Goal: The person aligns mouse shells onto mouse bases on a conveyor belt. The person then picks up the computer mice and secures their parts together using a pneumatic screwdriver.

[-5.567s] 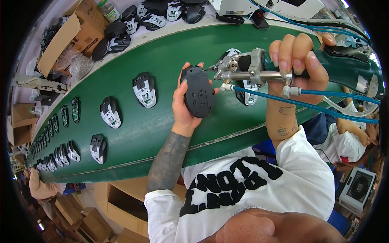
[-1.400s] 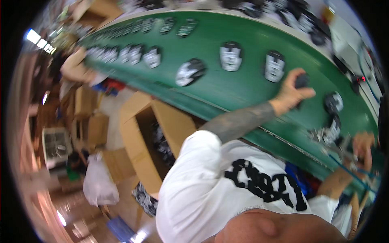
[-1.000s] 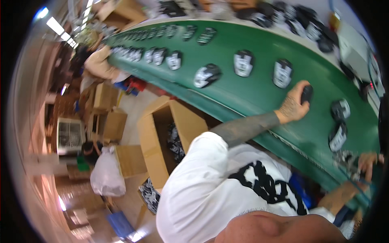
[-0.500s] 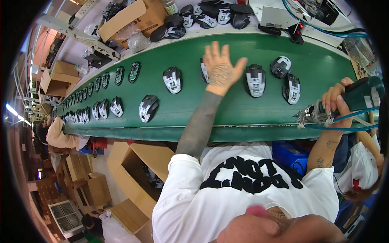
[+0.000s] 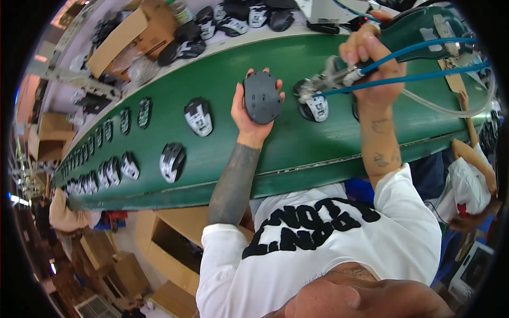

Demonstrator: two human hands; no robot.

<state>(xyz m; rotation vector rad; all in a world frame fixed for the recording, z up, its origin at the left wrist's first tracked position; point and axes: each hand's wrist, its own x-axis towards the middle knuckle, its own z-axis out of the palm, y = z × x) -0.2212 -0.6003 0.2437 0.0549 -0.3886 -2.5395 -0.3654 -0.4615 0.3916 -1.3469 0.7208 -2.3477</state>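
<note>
In my left hand point(image 5: 245, 127) lies a computer mouse point(image 5: 262, 98), its dark grey underside facing up, lifted off the green belt with fingers around its edges. My right hand point(image 5: 377, 66) is wrapped around a green hand tool point(image 5: 416, 33) with a metal nozzle and blue hoses. The nozzle points left, over or in front of a half-built white-and-black mouse point(image 5: 319, 109) on the belt; whether they touch I cannot tell. Part of another dark piece shows beside my right wrist. Left of my left hand, two half-built mice rest on the belt, an upper one point(image 5: 198, 117) and a lower one point(image 5: 173, 163).
The green conveyor belt point(image 5: 222, 151) runs off to the left with rows of green circuit boards point(image 5: 144, 112) and mouse shells point(image 5: 129, 166). Behind it stand a cardboard box point(image 5: 151, 34) and several mice point(image 5: 233, 25). An open carton point(image 5: 175, 241) is below. Other people sit at both sides.
My left hand, earlier open over a mouse on the belt, now holds a mouse turned underside up. My right hand has brought the tool left and farther over the belt. The view has shifted.
</note>
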